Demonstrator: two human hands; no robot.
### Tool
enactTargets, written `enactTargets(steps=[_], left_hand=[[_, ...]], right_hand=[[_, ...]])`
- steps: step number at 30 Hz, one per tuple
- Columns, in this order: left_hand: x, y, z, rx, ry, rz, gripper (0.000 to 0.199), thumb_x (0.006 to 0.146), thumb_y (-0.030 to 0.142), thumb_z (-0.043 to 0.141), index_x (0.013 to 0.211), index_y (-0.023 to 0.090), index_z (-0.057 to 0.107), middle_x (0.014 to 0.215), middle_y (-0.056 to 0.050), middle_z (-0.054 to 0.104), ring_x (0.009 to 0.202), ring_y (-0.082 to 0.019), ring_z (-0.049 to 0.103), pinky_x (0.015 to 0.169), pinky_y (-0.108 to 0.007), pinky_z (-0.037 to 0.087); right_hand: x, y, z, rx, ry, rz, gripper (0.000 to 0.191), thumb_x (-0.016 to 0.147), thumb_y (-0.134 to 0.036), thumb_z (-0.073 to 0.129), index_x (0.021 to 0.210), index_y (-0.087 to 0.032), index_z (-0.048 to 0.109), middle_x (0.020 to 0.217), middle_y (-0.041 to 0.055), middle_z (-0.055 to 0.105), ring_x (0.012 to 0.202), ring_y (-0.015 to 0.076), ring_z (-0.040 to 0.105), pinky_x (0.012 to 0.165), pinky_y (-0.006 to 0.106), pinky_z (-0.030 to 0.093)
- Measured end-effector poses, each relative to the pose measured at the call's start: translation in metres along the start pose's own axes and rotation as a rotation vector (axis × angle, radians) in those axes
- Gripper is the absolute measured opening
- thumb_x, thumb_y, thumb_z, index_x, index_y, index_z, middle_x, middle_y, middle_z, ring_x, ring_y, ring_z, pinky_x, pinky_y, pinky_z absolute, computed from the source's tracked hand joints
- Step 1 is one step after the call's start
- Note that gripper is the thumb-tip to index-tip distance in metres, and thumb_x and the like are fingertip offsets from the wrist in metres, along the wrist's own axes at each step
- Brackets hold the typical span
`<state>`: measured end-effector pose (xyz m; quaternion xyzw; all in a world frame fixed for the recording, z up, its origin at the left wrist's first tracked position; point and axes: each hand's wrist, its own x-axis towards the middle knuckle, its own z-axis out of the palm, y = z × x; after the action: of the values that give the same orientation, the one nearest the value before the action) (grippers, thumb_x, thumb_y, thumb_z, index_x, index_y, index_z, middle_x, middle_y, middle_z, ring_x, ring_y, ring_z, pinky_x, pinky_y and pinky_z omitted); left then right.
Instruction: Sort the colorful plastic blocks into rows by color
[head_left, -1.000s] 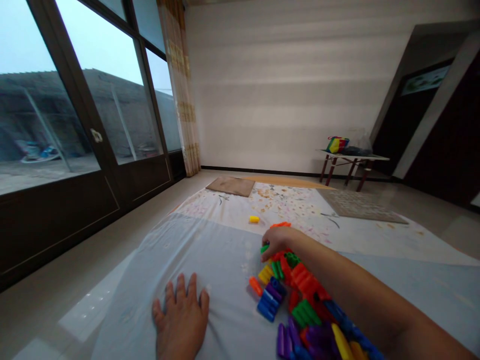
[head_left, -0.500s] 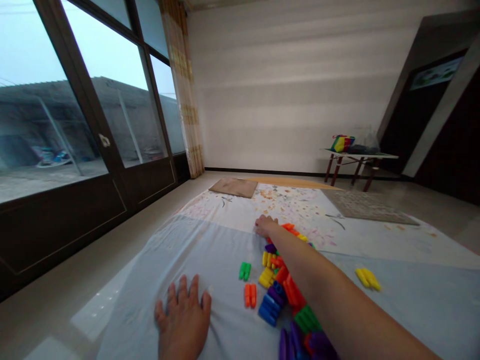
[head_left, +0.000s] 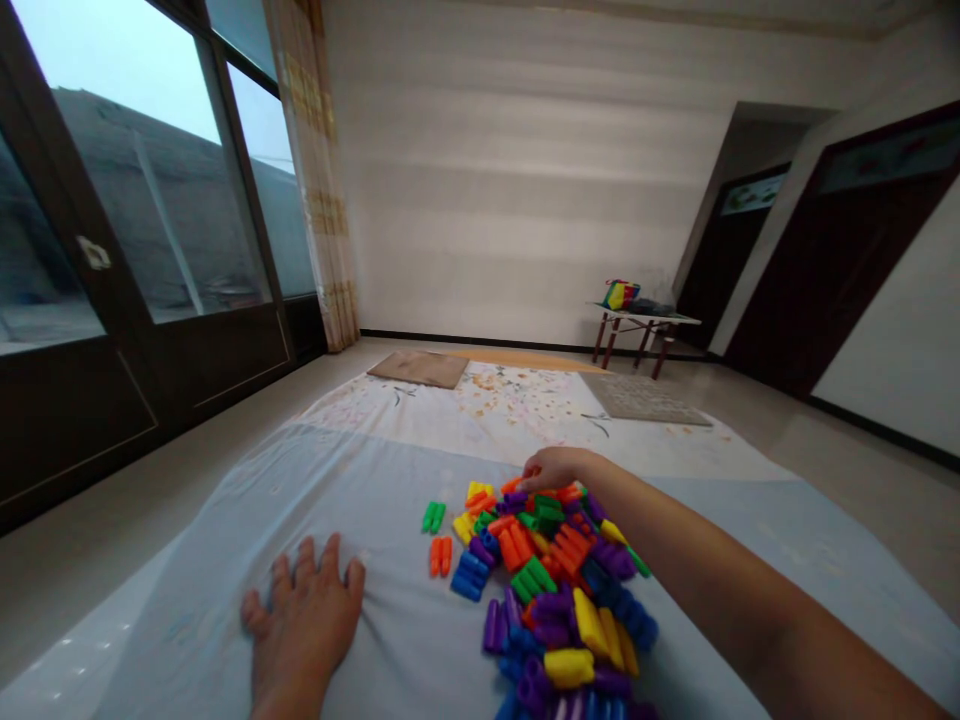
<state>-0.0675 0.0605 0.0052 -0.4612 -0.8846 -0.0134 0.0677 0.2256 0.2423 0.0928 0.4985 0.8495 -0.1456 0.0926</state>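
Resting on blue sheet (head_left: 405,650), lower left of frame — left hand (head_left: 306,618), fingers apart; right hand (head_left: 559,468) at block pile (head_left: 568,550), lower centre — fingers curled, cannot tell if gripping.

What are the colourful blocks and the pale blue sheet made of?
The colourful blocks look like smooth plastic: bright, solid colours with glossy highlights. The pale blue sheet seems to be soft, dull cloth, because it creases; cotton or something else, I can't tell.

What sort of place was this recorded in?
Probably a room in a home: a patterned curtain hangs beside glazed doors, and colourful plastic pieces, perhaps toys, lie heaped on a spread floral sheet.
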Motion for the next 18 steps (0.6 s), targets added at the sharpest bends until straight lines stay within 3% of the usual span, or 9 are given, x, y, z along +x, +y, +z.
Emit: enactTargets(steps=[4,9,11,14,16,18], left_hand=[[0.001,0.000,0.002,-0.024,0.027,0.000,0.058,0.086,0.041,0.018,0.137,0.021,0.036,0.146,-0.011,0.031,0.133,-0.032,0.024,0.103,-0.055,0.013],[0.000,0.000,0.000,-0.067,0.023,0.006,0.059,0.085,0.043,0.018,0.137,0.021,0.036,0.146,-0.011,0.031,0.133,-0.032,0.024,0.103,-0.055,0.013],[0.000,0.000,0.000,-0.074,0.025,-0.001,0.059,0.085,0.043,0.018,0.137,0.021,0.036,0.146,-0.010,0.032,0.133,-0.031,0.023,0.103,-0.054,0.013],[0.000,0.000,-0.001,-0.076,0.036,0.007,0.059,0.085,0.043,0.017,0.136,0.020,0.036,0.146,-0.011,0.032,0.132,-0.032,0.024,0.102,-0.055,0.014],[0.000,0.001,-0.001,-0.074,0.034,0.007,0.059,0.085,0.043,0.018,0.136,0.020,0.037,0.146,-0.011,0.031,0.132,-0.032,0.025,0.102,-0.055,0.014],[0.000,0.000,-0.002,-0.074,0.031,0.009,0.059,0.085,0.042,0.017,0.136,0.020,0.037,0.145,-0.011,0.032,0.131,-0.033,0.025,0.102,-0.055,0.015]], right_hand=[[-0.007,-0.043,-0.002,-0.020,0.142,-0.030,0.042,0.082,-0.050,0.044,0.104,-0.021,0.066,0.106,0.0101,0.067,0.097,0.0263,0.060,0.079,0.036,0.046],[0.011,-0.118,0.033,-0.067,0.164,-0.262,0.057,0.072,-0.053,0.056,0.123,-0.027,0.053,0.127,0.0065,0.055,0.113,0.0280,0.051,0.090,0.039,0.041],[0.014,-0.127,0.042,-0.099,0.150,-0.288,0.054,0.073,-0.048,0.057,0.122,-0.027,0.054,0.124,0.0081,0.057,0.109,0.0291,0.054,0.088,0.041,0.043],[0.002,-0.119,0.042,-0.159,0.175,-0.234,0.038,0.075,-0.036,0.056,0.110,-0.020,0.063,0.109,0.0134,0.065,0.102,0.0316,0.056,0.088,0.048,0.041],[-0.019,-0.114,0.042,-0.189,0.226,-0.203,0.034,0.076,-0.035,0.056,0.104,-0.018,0.065,0.108,0.0152,0.064,0.107,0.0330,0.052,0.093,0.052,0.035],[-0.048,-0.120,0.054,-0.190,0.299,-0.267,0.040,0.078,-0.044,0.053,0.109,-0.019,0.061,0.118,0.0142,0.059,0.115,0.0314,0.047,0.099,0.051,0.030]])
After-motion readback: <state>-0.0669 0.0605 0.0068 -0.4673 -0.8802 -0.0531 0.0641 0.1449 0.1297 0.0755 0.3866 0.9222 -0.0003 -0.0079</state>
